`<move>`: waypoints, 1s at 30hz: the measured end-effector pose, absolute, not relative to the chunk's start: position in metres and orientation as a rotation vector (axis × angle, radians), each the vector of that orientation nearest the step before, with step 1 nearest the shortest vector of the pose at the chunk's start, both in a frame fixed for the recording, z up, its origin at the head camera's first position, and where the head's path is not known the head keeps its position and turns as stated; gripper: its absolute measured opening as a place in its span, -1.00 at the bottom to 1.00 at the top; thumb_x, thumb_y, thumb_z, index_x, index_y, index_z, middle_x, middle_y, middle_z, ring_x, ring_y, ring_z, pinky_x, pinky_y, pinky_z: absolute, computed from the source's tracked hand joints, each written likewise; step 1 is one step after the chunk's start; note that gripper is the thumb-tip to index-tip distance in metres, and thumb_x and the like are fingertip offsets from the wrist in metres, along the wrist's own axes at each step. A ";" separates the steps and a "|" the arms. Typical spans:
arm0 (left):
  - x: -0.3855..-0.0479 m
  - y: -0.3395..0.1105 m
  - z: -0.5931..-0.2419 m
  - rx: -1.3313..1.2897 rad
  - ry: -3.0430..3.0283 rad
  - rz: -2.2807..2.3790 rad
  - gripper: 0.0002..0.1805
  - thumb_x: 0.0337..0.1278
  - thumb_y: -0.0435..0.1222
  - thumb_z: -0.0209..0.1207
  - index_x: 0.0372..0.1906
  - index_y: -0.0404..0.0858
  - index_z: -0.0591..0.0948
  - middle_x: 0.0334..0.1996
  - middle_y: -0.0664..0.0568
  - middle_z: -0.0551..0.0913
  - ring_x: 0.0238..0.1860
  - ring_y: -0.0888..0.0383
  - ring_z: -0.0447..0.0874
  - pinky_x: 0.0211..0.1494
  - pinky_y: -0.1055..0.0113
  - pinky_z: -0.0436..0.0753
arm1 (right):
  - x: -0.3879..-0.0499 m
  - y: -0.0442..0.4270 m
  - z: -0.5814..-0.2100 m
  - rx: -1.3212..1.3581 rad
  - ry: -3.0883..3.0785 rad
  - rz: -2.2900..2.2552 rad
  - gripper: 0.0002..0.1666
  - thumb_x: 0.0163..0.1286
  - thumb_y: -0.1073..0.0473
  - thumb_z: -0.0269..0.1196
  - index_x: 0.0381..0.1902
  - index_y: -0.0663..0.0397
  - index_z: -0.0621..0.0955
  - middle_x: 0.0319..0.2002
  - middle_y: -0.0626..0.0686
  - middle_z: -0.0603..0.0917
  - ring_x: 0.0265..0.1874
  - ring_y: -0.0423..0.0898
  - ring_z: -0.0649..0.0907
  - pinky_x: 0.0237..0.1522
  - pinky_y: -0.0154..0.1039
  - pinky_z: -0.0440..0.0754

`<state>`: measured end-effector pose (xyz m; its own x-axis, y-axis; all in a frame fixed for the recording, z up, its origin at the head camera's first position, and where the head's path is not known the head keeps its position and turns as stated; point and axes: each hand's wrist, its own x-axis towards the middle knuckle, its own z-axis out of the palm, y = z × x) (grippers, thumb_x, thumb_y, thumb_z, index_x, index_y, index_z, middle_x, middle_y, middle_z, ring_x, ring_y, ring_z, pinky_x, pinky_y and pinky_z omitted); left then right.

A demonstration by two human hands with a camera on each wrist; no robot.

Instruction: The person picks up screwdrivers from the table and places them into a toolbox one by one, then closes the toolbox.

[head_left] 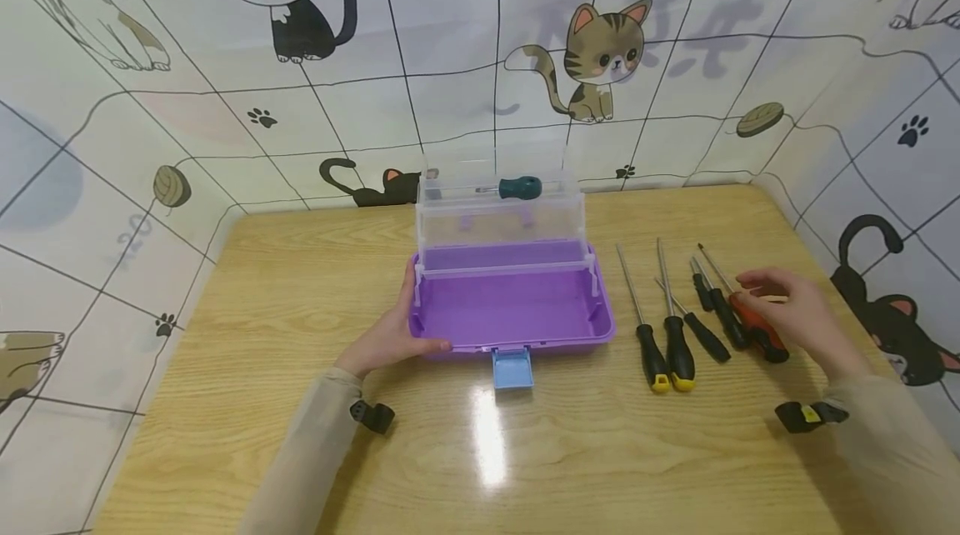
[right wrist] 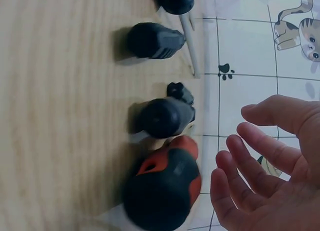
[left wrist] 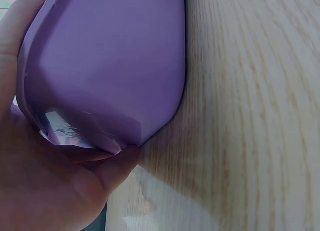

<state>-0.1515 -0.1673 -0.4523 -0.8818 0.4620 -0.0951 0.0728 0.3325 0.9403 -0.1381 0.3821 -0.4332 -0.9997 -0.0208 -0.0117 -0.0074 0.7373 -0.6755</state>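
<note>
Thumb and fingers of the left hand [head_left: 386,339] grip the left side of an open, rectangular purple plastic toolbox [head_left: 510,306] on the pale wooden table [head_left: 300,285]. The right hand [head_left: 798,310], fingers parted and holding nothing, hovers by a red-and-black-handled screwdriver [head_left: 759,332] right of the toolbox, near several black-handled screwdrivers [head_left: 678,353].
</note>
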 end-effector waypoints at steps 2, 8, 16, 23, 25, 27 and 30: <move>-0.151 -0.168 -0.452 0.470 2.262 1.559 0.49 -0.17 -0.27 0.50 0.44 0.26 -0.54 0.51 -0.02 -0.47 0.48 -0.15 -0.29 0.39 -0.17 -0.03 | -0.136 0.385 -0.435 -0.072 2.920 -1.125 -0.52 0.40 0.14 0.23 0.14 0.37 0.49 0.01 0.25 0.54 -0.23 -0.51 0.42 -0.39 -0.55 0.45; -0.152 -0.168 -0.453 0.476 2.266 1.556 0.49 -0.18 -0.21 0.52 0.43 0.31 -0.54 0.52 0.00 -0.45 0.48 -0.16 -0.24 0.39 -0.16 0.01 | -0.128 0.396 -0.443 -0.081 2.924 -1.120 -0.48 0.37 0.18 0.25 0.15 0.42 0.45 0.02 0.34 0.50 -0.27 -0.61 0.39 -0.42 -0.52 0.47; -0.154 -0.168 -0.455 0.489 2.282 1.540 0.49 -0.16 -0.19 0.51 0.44 0.29 -0.55 0.52 -0.01 -0.45 0.49 -0.15 -0.29 0.39 -0.18 -0.04 | -0.121 0.402 -0.453 -0.058 2.906 -1.079 -0.47 0.37 0.23 0.24 0.17 0.48 0.42 0.00 0.48 0.49 -0.27 -0.51 0.42 -0.45 -0.46 0.55; -0.153 -0.168 -0.453 0.473 2.280 1.535 0.48 -0.16 -0.19 0.51 0.43 0.32 -0.54 0.52 -0.02 -0.44 0.48 -0.17 -0.24 0.39 -0.17 0.00 | -0.118 0.407 -0.462 -0.031 2.931 -1.063 -0.44 0.33 0.19 0.29 0.16 0.47 0.45 -0.03 0.48 0.53 -0.31 -0.65 0.36 -0.46 -0.52 0.50; -0.153 -0.168 -0.453 0.466 2.277 1.537 0.48 -0.18 -0.18 0.51 0.42 0.34 -0.54 0.52 -0.01 -0.43 0.48 -0.17 -0.22 0.39 -0.16 0.01 | -0.118 0.407 -0.463 -0.023 2.918 -1.049 -0.41 0.33 0.17 0.30 0.18 0.47 0.44 -0.03 0.49 0.53 -0.29 -0.52 0.47 -0.46 -0.50 0.50; -0.153 -0.168 -0.453 0.468 2.272 1.543 0.49 -0.19 -0.18 0.51 0.42 0.34 -0.54 0.52 -0.01 -0.43 0.48 -0.17 -0.21 0.39 -0.16 0.02 | -0.117 0.407 -0.463 -0.018 2.894 -1.037 -0.38 0.34 0.15 0.30 0.20 0.48 0.42 -0.02 0.51 0.52 -0.24 -0.20 0.62 -0.45 -0.49 0.50; -0.153 -0.168 -0.454 0.456 2.269 1.548 0.50 -0.20 -0.17 0.52 0.42 0.36 -0.54 0.52 0.02 -0.42 0.48 -0.12 -0.21 0.40 -0.12 0.01 | -0.116 0.406 -0.463 -0.017 2.870 -1.005 -0.33 0.35 0.12 0.29 0.23 0.49 0.39 0.01 0.54 0.49 -0.11 0.31 0.58 -0.43 -0.47 0.46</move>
<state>-0.1529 -0.1680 -0.4538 -0.8850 0.4528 -0.1082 0.0644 0.3491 0.9349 -0.1165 0.4059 -0.4626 -0.9949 -0.0435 -0.0913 0.0229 0.7820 -0.6229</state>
